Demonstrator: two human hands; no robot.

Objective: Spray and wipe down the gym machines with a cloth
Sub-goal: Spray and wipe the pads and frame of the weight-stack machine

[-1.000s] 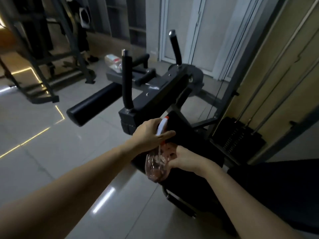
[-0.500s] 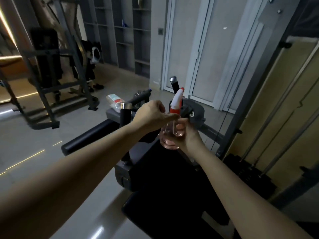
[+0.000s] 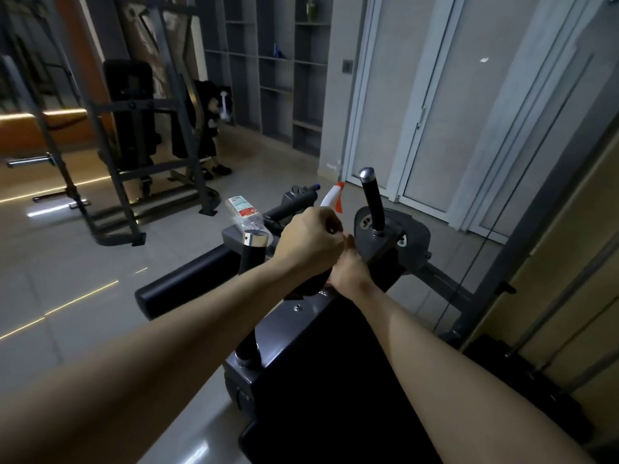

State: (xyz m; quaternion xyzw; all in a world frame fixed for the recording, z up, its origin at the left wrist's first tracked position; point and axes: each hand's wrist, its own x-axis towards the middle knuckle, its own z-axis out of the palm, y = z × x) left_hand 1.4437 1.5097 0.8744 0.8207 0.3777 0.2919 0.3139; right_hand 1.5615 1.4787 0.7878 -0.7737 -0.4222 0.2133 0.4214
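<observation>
Left of centre, a clear plastic bottle (image 3: pixel 242 213) lies on the gym machine (image 3: pixel 301 329). At centre, the left hand (image 3: pixel 310 244) curls around the neck of the spray bottle (image 3: pixel 333 198), whose white-and-red nozzle pokes up above it. Just below and to the right, the right hand (image 3: pixel 350 274) touches the left hand, but its fingers are hidden, so I cannot tell its grip.

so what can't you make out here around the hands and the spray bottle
All head view:
- Body of the spray bottle: hidden behind the left hand; only the nozzle shows.
- Fingers of the right hand: covered by the left hand, so its grip is unclear.
- Label on the plastic bottle: too small to read.
- Weight stack: too dark for detail.
- Cloth: none in view.
</observation>
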